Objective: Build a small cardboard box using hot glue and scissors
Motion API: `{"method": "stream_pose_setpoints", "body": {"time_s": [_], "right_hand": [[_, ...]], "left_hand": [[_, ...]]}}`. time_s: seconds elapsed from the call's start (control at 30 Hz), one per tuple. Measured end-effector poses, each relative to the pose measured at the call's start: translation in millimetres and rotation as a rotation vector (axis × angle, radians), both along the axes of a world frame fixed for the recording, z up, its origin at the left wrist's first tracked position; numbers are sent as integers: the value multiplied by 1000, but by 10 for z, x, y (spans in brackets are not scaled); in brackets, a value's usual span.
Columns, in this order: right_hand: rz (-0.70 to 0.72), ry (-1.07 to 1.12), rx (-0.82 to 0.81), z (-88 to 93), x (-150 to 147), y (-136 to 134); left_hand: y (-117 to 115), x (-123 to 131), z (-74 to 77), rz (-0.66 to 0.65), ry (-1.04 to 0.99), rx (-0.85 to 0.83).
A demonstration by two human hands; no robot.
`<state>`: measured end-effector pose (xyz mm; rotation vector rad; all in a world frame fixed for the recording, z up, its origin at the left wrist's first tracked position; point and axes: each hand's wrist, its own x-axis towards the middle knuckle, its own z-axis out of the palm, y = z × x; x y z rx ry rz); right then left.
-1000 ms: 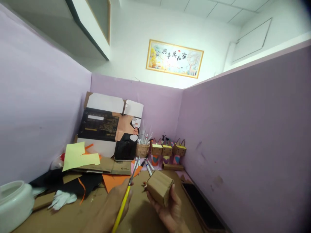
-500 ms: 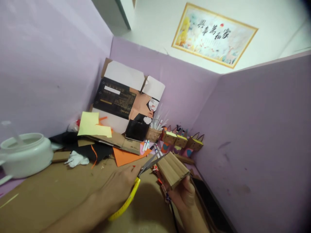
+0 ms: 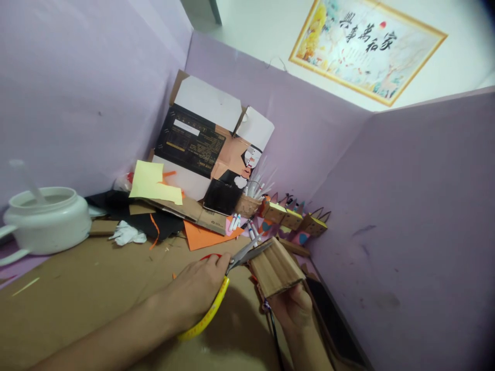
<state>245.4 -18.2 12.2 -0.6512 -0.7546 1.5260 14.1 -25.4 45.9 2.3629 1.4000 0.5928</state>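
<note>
My left hand point(image 3: 201, 283) is wrapped round a pair of scissors point(image 3: 244, 253) with one yellow and one red handle. Their blades are parted, with the tips at the upper left edge of a ridged piece of brown cardboard point(image 3: 276, 269). Whether the edge lies between the blades I cannot tell. From below, my right hand point(image 3: 297, 309) grips the cardboard at its near end and holds it tilted above the table; some of its fingers are hidden behind it.
A white pot point(image 3: 48, 221) stands at the left. Along the back are a flattened box point(image 3: 197, 141), yellow paper point(image 3: 149, 180), orange paper point(image 3: 207, 237), a pen basket point(image 3: 247, 207) and small cardboard figures point(image 3: 292, 219). Purple walls enclose the table point(image 3: 96, 288).
The camera view has shifted, so the background sits lower and further right. The scissor blades have come further over the cardboard's edge, and the red handle shows more.
</note>
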Motion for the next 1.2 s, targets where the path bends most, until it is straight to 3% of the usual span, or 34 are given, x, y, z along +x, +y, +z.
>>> {"method": "stream_pose_setpoints", "body": {"time_s": [0.27,0.57,0.8,1.2], "right_hand": [[-4,-45,-20,130,-131,-67],[15,-4,18,79,-115,-67],[1,-23,13,149,-167,-82],[-33,-10,31,92,-143,-57]], "left_hand": [[-50,23,138,19,177,9],[-52,17,104,-16,290,105],[-32,9,99,-42,362,177],[-25,0,50,-50,363,167]]}}
